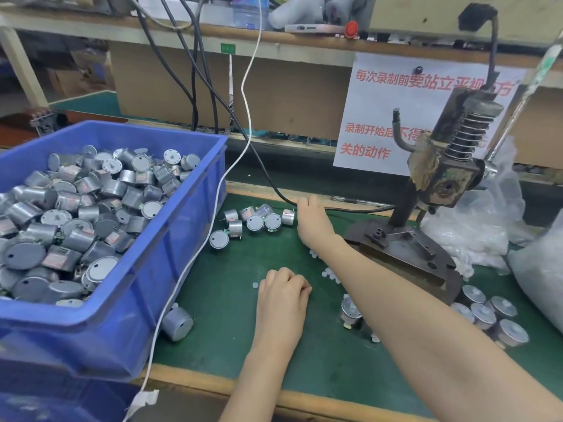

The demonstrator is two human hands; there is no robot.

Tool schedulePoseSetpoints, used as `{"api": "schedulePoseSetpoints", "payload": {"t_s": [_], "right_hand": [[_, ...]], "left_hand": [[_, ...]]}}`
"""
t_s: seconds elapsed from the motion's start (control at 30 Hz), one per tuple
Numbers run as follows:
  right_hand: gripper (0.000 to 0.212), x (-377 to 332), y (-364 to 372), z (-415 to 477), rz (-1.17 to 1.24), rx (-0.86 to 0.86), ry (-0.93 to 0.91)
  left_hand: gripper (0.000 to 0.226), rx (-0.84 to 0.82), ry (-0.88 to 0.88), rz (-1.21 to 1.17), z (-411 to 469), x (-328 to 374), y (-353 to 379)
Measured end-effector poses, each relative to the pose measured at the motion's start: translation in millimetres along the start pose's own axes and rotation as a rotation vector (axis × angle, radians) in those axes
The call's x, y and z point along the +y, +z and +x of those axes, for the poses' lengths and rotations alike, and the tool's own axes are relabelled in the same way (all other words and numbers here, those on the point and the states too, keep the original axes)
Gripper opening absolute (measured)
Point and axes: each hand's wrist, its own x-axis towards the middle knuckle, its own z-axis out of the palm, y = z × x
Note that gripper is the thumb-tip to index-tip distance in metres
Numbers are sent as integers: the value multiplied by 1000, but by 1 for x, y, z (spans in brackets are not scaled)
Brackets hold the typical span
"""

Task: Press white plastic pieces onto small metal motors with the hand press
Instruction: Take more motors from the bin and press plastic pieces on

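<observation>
Right hand point(313, 223), grip unclear, at motors point(259, 221) near surface point(231, 300) far edge: take one shaft-up. Left hand point(283, 295) curled, contents hidden.

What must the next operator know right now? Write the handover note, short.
Left hand: curled, contents unclear.
Right hand: beside the loose motors, grip hidden.
Hand press: no motor on its base, no hand on the lever.
White pieces: scattered before the press.
Done: several capped motors right of the press, it seems.
Left: blue bin full of motors.
</observation>
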Motion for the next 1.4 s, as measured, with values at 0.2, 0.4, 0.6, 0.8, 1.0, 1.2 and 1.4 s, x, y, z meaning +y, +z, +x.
{"api": "schedulePoseSetpoints", "payload": {"t_s": [0.2,0.4,0.6,0.8,1.0,1.2,1.4], "right_hand": [[31,0,-9,-31,399,119,-1],[32,-12,-36,-88,825,178,64],[25,-22,-19,-155,954,216,113],[25,-15,-4,-167,746,294,16],[35,-7,3,-156,655,115,101],[35,-4,7,-157,603,68,171],[33,-5,7,-155,589,92,158]], "left_hand": [[18,10,-19,-13,3,0,0],[14,-21,-22,-7,1,1,-1],[16,8,-60,48,-2,4,-9],[17,133,-236,-308,-2,0,-14],[17,190,-303,-433,-3,2,-20],[16,203,-360,-536,-4,4,-23],[15,215,-363,-535,-3,5,-23]]}}
